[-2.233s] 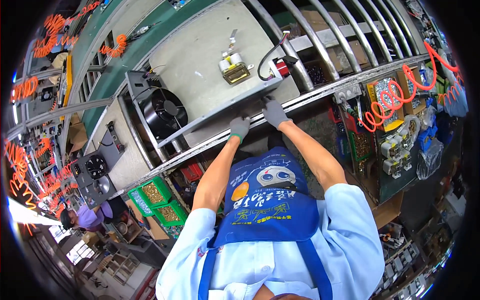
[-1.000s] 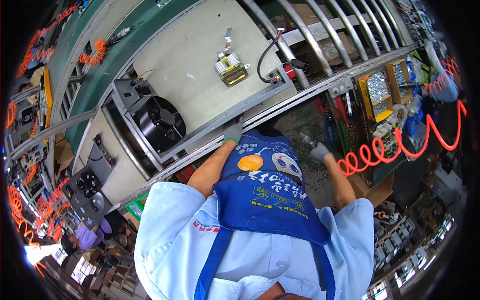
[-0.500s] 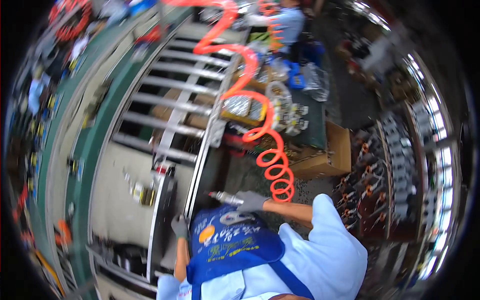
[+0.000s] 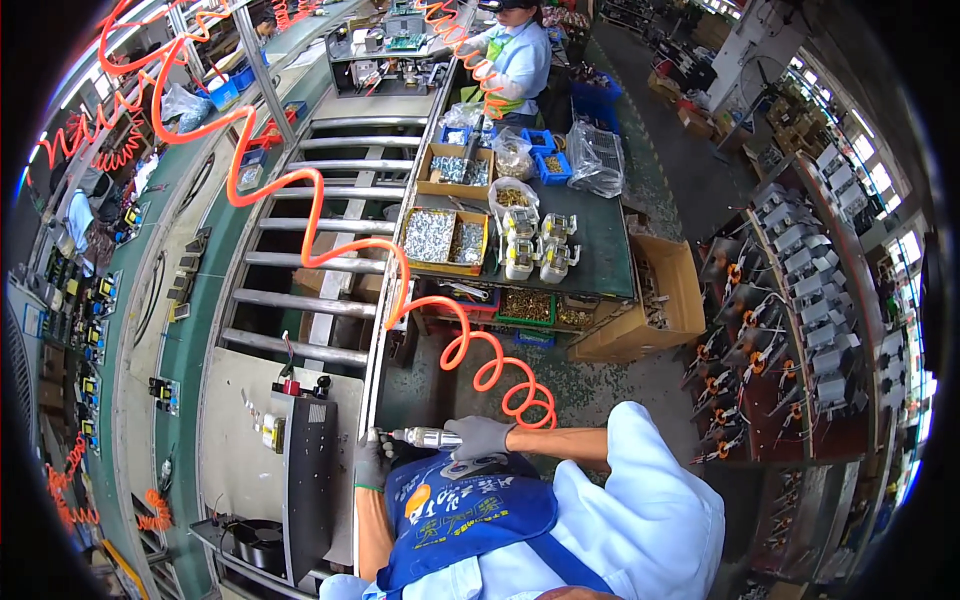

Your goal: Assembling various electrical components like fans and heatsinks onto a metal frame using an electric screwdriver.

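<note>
In my right hand (image 4: pixel 482 438), gloved in grey, I grip a silver air screwdriver (image 4: pixel 428 437) held level. Its tip points left and meets the fingers of my left hand (image 4: pixel 372 459), also in a grey glove. Those fingers are closed at the tip; what they pinch is too small to tell. Just left of that hand stands a dark metal chassis (image 4: pixel 310 480) on the roller line. Small red and black parts sit at its far end, and a metal part with a yellow label (image 4: pixel 272 430) is on its left side. An orange coiled air hose (image 4: pixel 487 372) hangs over the line and drops behind my right wrist.
Bare rollers (image 4: pixel 300 302) run away beyond the chassis. At right, a green bench (image 4: pixel 600 240) carries boxes of small metal parts (image 4: pixel 430 236) and several white-and-metal units (image 4: pixel 540 245). An open cardboard box (image 4: pixel 670 290) stands by it. A co-worker (image 4: pixel 517 65) is at the far end.
My left hand and the screwdriver's tip have come together; they were apart before. The view has tilted, bringing the co-worker and far bench more fully in sight. The hose has swung leftward.
</note>
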A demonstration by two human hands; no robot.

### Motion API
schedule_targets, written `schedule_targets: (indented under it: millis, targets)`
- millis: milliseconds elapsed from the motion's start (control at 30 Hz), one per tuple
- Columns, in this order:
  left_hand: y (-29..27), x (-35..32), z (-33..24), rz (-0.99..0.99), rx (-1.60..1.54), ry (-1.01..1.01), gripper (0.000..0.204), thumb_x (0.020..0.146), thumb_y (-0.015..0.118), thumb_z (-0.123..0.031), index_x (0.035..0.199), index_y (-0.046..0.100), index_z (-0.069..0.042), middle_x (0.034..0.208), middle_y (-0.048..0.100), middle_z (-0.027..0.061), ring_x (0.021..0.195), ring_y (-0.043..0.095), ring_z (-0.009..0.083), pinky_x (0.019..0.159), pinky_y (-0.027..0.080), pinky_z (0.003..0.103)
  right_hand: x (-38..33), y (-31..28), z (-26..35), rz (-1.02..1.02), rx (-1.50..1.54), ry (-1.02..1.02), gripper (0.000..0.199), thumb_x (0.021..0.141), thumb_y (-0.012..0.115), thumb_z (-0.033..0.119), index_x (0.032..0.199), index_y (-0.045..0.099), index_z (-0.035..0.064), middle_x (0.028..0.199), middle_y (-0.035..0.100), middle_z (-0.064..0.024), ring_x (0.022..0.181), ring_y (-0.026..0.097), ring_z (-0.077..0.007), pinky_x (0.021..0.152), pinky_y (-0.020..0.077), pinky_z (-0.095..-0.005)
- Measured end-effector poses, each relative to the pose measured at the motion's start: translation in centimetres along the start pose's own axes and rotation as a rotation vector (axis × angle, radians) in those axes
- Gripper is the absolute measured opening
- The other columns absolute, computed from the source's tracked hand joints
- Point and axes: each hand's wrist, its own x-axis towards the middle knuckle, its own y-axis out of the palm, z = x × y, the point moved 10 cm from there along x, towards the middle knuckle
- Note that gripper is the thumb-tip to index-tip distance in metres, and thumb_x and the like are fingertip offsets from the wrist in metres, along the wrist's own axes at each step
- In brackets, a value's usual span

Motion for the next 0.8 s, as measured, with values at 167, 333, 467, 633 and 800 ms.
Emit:
schedule_targets:
  millis: [167,333,467,633,800]
  targets:
    - [1.5,-0.9,-0.6,0.038,-0.209,-0.018,0.021,0.096,0.060,-0.023,0.105,0.060,-0.004,0.082,0.060,0.0048,0.065,0.056,0.0128,0.056,0.048,0.026,0.7,0.1,-0.8,0.100,0.136,-0.036,0.047,0.072,0.071,0.030,0.109,0.058,0.0028,0.088,0.065,-0.0167,0.077,0.066,-0.0282,0.066,0.0517,-0.0398]
    - [4.6,-1.4,-3.2,0.110,0.108,0.064,0.021,0.097,0.058,-0.022,0.099,0.060,0.000,0.075,0.059,0.0045,0.059,0.053,0.0130,0.052,0.042,0.026,1.0,2.7,-2.3,0.404,0.461,0.132,0.046,0.073,0.073,0.027,0.111,0.059,0.0046,0.086,0.065,-0.0063,0.073,0.064,-0.0176,0.069,0.0528,-0.0346]
    - [3.1,-0.5,-1.3,0.032,0.036,-0.016,0.032,0.098,0.056,-0.028,0.072,0.054,-0.010,0.057,0.048,0.0023,0.049,0.042,0.0105,0.048,0.031,0.028,2.3,0.5,-1.8,-0.047,-0.135,0.034,0.052,0.067,0.075,0.040,0.104,0.064,0.0049,0.095,0.067,-0.0194,0.087,0.067,-0.0353,0.076,0.0523,-0.0429]
    - [0.5,-0.5,3.2,0.029,-0.271,-0.208,0.038,0.100,0.049,-0.042,0.099,0.060,-0.005,0.077,0.058,0.0025,0.059,0.050,0.0107,0.050,0.043,0.024,4.0,3.4,-1.0,-0.039,-0.020,0.110,0.043,0.069,0.075,0.030,0.100,0.062,0.0031,0.089,0.067,-0.0190,0.085,0.067,-0.0310,0.075,0.0514,-0.0403]
    - [-8.8,-0.3,-1.1,-0.554,0.973,0.176,0.037,0.095,0.055,-0.035,0.104,0.065,-0.001,0.096,0.069,0.0186,0.083,0.068,0.0339,0.074,0.053,0.043,4.9,3.6,-1.4,-0.112,0.115,0.198,0.038,0.071,0.073,0.025,0.100,0.061,0.0024,0.088,0.067,-0.0195,0.085,0.067,-0.0348,0.075,0.0509,-0.0424]
